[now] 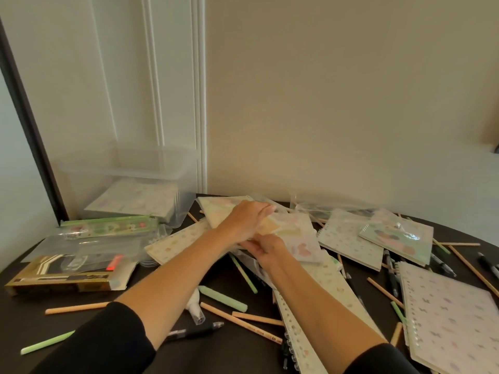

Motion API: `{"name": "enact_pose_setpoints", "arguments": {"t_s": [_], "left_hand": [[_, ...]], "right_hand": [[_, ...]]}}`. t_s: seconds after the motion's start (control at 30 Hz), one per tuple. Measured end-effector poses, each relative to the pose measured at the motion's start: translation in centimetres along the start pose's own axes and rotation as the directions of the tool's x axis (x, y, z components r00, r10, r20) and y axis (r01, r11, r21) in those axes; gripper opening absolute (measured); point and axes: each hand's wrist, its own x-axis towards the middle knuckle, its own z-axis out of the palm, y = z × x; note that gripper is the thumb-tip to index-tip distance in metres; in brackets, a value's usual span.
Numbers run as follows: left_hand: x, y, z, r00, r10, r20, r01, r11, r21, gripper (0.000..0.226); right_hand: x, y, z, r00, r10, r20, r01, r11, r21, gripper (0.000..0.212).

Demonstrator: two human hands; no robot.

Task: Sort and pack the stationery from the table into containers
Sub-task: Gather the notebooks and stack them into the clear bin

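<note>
Both my hands meet over a pile of pastel notebooks at the table's middle. My left hand [247, 215] lies on top of a cream patterned notebook [221, 209], fingers extended over a plastic-wrapped pink one [299, 236]. My right hand [266, 248] curls its fingers round the near edge of that wrapped notebook. A clear plastic container [172, 174] stands at the back left with flat notebooks inside. Wooden pencils [240, 321], green pens [222, 298] and black pens [194, 330] lie scattered on the dark table.
Spiral notebooks [453, 317] and a wrapped green pad [397, 236] lie at the right. A green pencil case [108, 225], clear pouches [89, 248] and a gold box [70, 276] sit at the left. A wall stands close behind the table.
</note>
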Motion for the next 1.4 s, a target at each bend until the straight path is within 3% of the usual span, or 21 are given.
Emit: {"name": "enact_pose_setpoints", "arguments": {"t_s": [0.17,0.27,0.37,0.6,0.7,0.77,0.83,0.97,1.1,1.2,1.27,1.4], "left_hand": [[-2.3,-2.0,-2.4,0.996,-0.06,0.073,0.058,0.998,0.027,0.037],[-3.6,-2.9,-2.3,0.987,-0.092,0.134,0.084,0.995,0.061,0.035],[-4.2,-3.4,-2.2,0.982,-0.121,0.148,0.109,0.99,0.087,0.033],[-4.3,-1.7,-2.3,0.961,-0.172,0.217,0.146,0.981,0.13,0.026],[-3.7,0.0,-1.4,0.96,-0.15,0.236,0.154,0.988,0.005,0.017],[-3.0,1.1,-0.5,0.971,-0.153,0.182,0.167,0.984,-0.067,0.025],[-1.9,1.9,0.7,0.975,-0.158,0.158,0.162,0.987,-0.011,0.038],[-0.5,1.3,2.9,0.948,-0.197,0.25,0.158,0.974,0.165,0.046],[-0.7,0.6,4.5,0.887,-0.295,0.356,0.207,0.941,0.267,0.051],[-0.8,0.3,4.9,0.886,-0.308,0.347,0.204,0.93,0.306,0.054],[-0.9,0.2,5.1,0.89,-0.298,0.345,0.187,0.929,0.32,0.059],[-1.0,-0.6,4.9,0.887,-0.311,0.34,0.207,0.929,0.307,0.068]], "right_hand": [[-0.1,2.5,2.4,1.0,-0.011,-0.021,0.013,0.995,0.097,0.046],[-1.8,2.6,2.8,1.0,0.01,0.014,-0.009,1.0,-0.025,0.042],[-3.8,1.6,1.6,0.986,0.01,0.165,0.028,0.974,-0.225,0.038],[-9.2,-4.3,-4.7,0.977,0.078,0.2,0.064,0.783,-0.618,0.024],[-9.6,-6.9,-8.0,0.997,-0.062,0.048,0.078,0.844,-0.53,0.013],[-8.0,-7.7,-10.5,0.957,-0.198,-0.213,0.075,0.877,-0.475,0.008],[-6.8,-7.7,-11.7,0.907,-0.241,-0.346,0.011,0.834,-0.552,0.009],[-5.8,-6.9,-11.3,0.933,-0.165,-0.32,-0.094,0.747,-0.659,0.016],[-5.4,-7.3,-9.8,0.953,-0.114,-0.28,-0.041,0.87,-0.491,0.033],[-5.0,-6.7,-9.1,0.963,-0.029,-0.269,-0.068,0.936,-0.344,0.033],[-4.8,-6.2,-8.6,0.971,-0.008,-0.238,-0.072,0.942,-0.328,0.031],[-3.8,-6.8,-8.1,0.96,-0.12,-0.255,0.021,0.933,-0.358,0.031]]}}
